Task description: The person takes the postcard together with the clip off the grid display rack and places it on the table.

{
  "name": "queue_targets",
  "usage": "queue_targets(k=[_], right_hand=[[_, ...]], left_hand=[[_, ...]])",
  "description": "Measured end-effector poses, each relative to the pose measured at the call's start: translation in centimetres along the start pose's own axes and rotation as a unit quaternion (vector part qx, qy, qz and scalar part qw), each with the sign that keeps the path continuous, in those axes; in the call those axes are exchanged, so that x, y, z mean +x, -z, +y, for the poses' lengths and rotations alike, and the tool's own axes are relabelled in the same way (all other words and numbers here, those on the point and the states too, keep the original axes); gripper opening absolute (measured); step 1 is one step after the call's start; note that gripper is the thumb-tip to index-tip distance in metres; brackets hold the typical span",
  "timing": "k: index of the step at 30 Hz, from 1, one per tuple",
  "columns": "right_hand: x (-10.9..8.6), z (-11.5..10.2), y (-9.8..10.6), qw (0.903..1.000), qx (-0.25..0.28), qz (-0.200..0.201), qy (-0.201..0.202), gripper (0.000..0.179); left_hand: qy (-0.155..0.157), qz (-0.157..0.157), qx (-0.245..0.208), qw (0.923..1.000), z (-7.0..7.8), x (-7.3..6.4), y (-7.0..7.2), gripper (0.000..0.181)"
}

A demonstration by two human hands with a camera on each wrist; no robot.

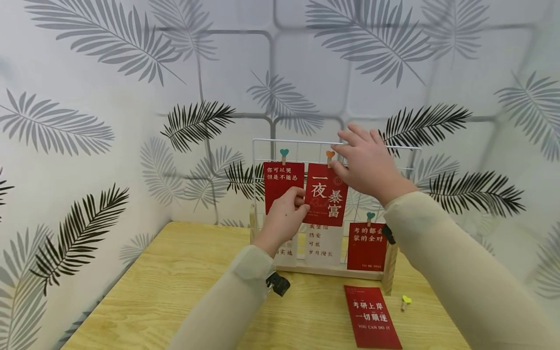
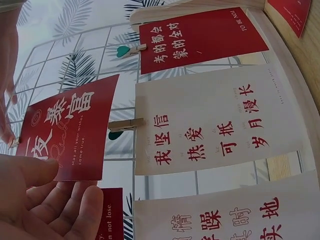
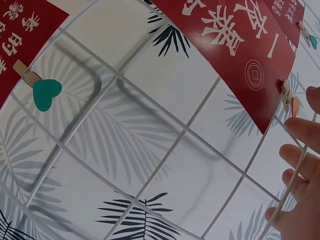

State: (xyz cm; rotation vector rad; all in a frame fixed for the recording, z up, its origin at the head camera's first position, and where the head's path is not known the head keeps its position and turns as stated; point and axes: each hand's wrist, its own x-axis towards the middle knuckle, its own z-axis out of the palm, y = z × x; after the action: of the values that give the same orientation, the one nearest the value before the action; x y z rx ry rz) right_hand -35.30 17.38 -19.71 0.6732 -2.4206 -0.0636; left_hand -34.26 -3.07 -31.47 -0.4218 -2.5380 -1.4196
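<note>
Left hand (image 1: 284, 216) pinches the lower left edge of the red lettered card (image 1: 323, 203), which lies to its upper right, long axis near upright. Right hand (image 1: 366, 163), fingers extended, gripping nothing, is nearer the orange heart clip (image 1: 330, 154), just left of its thumb. White wire grid (image 3: 186, 128) stands beyond both; wood-grain table (image 1: 197, 262) below.

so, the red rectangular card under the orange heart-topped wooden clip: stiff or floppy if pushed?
Probably light, bendable: the red rectangular card looks paper-thin. May swing at the bottom: only its top edge looks clipped.
</note>
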Motion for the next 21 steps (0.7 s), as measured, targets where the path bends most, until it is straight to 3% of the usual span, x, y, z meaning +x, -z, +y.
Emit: queue_targets(k=[11, 21], right_hand=[[0.51, -0.21, -0.25, 0.9999, -0.002, 0.010, -0.007, 0.035], [0.49, -0.34, -0.98, 0.9979, 0.030, 0.055, -0.015, 0.023]], left_hand=[[-0.021, 0.026, 0.009, 0.9994, 0.56, 0.36, -0.07, 0.028], [-0.030, 0.038, 0.014, 0.9987, 0.42, 0.46, -0.13, 0.025]])
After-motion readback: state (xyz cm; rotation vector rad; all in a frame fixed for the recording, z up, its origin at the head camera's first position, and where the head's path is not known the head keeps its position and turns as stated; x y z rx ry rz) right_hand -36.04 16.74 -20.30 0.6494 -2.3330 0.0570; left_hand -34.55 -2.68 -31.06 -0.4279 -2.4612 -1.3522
